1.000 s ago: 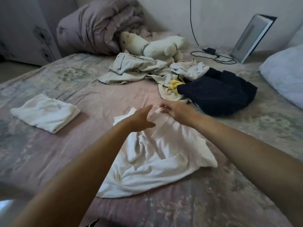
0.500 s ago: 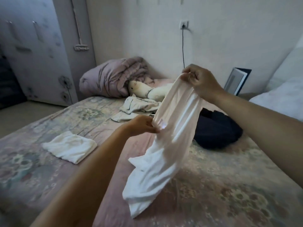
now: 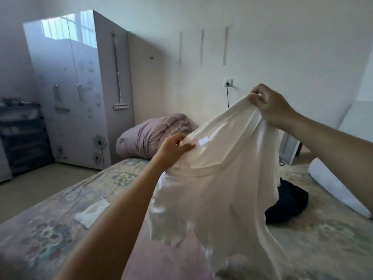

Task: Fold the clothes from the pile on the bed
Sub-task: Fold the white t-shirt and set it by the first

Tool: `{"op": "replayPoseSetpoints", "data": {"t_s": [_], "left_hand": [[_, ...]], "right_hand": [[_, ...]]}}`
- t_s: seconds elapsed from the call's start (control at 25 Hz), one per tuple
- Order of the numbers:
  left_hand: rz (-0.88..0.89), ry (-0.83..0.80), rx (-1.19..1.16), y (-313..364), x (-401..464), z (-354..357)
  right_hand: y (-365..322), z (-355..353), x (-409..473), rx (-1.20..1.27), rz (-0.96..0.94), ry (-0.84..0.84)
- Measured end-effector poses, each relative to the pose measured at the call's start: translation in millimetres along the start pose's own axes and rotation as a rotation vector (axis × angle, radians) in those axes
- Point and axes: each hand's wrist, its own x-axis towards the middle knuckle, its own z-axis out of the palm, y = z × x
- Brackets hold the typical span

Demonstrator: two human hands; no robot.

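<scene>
White shirt [image 3: 220, 190] now higher, spread

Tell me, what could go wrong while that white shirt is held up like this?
The right hand pinches only a bunched edge of the shirt, and the left hand grips lightly, so it may slip or hang twisted. Its hem trails low over the bed and could crumple when laid down, perhaps onto the dark garment.

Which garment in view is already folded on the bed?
The small white garment lying flat left of the left forearm. The white shirt hangs from both hands; the dark garment lies bunched.
</scene>
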Motion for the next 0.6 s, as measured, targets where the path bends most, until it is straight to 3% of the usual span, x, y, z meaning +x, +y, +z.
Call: {"op": "replayPoseSetpoints", "data": {"t_s": [0.08,0.16,0.2,0.32,0.4,0.48,0.6], "left_hand": [[-0.018,-0.187,0.267,5,-6,-9],[-0.112,-0.251,0.553,6,-12,-17],[-0.179,-0.242,0.530,4,-14,-23],[-0.321,-0.175,0.005,-2,-17,-38],[-0.339,-0.047,-0.230,0,-14,-44],[-0.269,0.107,-0.313,13,-7,-44],[-0.130,0.217,-0.245,38,9,-47]], "right_hand": [[-3,-14,3,-0.025,-0.008,0.044],[-3,-27,4,-0.049,-0.005,0.070],[-2,-33,5,-0.057,-0.001,0.076],[3,-52,6,-0.086,0.041,0.095],[3,-61,4,-0.145,0.086,0.087],[2,-68,1,-0.212,0.106,0.074],[4,-76,-3,-0.225,0.132,0.046]]}}
